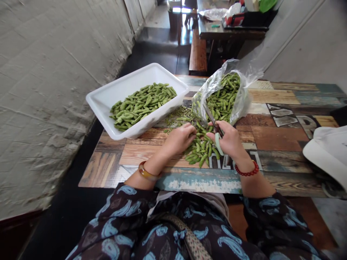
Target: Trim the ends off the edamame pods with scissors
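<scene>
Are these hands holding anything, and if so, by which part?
The right hand holds scissors by the pale green handle. Whether the left hand, by the loose pods, holds anything cannot be told.

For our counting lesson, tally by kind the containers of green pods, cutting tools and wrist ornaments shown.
Containers: 2 (white rectangular plastic tub, clear plastic bag)
Cutting tools: 1 (green-handled metal scissors)
Wrist ornaments: 2 (yellow-brown bangle, red beaded bracelet)
Total: 5

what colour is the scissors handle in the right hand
Pale green: the scissors handle shows best in the head view, in the right hand.
</scene>
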Tool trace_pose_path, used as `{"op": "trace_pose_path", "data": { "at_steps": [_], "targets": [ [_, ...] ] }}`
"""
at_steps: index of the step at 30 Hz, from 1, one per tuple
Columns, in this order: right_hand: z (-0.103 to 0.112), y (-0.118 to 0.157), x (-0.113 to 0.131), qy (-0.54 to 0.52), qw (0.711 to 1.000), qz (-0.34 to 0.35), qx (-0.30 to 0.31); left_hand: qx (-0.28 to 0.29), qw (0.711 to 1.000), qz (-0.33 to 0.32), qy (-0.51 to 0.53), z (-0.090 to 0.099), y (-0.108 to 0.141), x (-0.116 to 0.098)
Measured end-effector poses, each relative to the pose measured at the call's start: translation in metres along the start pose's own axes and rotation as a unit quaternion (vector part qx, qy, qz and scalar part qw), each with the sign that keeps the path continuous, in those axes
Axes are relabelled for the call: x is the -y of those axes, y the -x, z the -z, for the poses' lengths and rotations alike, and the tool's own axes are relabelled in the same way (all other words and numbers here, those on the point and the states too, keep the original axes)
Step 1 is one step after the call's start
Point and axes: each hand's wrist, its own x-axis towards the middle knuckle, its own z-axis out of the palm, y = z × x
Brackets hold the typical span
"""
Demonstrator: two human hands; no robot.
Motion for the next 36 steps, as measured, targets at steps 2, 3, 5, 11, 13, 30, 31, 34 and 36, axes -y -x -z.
{"op": "trace_pose_path", "data": {
  "at_steps": [2, 3, 5, 11, 13, 30, 31, 34, 36],
  "targets": [
    [0.002, -0.001, 0.003, -0.012, 1.000, -0.012, -0.012, -0.062, 0.985, 0.055, 0.149, 0.007, -0.001, 0.003],
    [0.003, -0.001, 0.004, -0.019, 1.000, -0.011, -0.011, -0.081, 0.966, 0.085, 0.231, 0.010, -0.001, 0.004],
    [0.003, -0.001, 0.005, -0.027, 1.000, -0.001, 0.006, -0.089, 0.910, 0.138, 0.379, 0.016, -0.001, 0.001],
    [0.004, 0.003, 0.007, -0.003, 0.994, 0.042, 0.099, -0.083, 0.830, 0.196, 0.516, 0.017, 0.002, -0.009],
    [0.005, 0.004, 0.009, 0.005, 0.992, 0.045, 0.119, -0.084, 0.840, 0.175, 0.507, 0.015, 0.002, -0.009],
    [0.007, 0.004, 0.019, -0.034, 0.983, 0.059, 0.170, -0.057, 0.921, 0.092, 0.375, 0.008, 0.004, -0.003],
    [0.007, 0.004, 0.019, -0.031, 0.983, 0.060, 0.169, -0.055, 0.921, 0.091, 0.376, 0.008, 0.004, -0.003],
    [0.006, 0.005, 0.018, -0.013, 0.984, 0.061, 0.167, -0.059, 0.927, 0.087, 0.361, 0.009, 0.004, -0.006],
    [0.006, 0.005, 0.018, -0.003, 0.984, 0.061, 0.167, -0.062, 0.930, 0.086, 0.352, 0.010, 0.004, -0.007]
  ]
}}
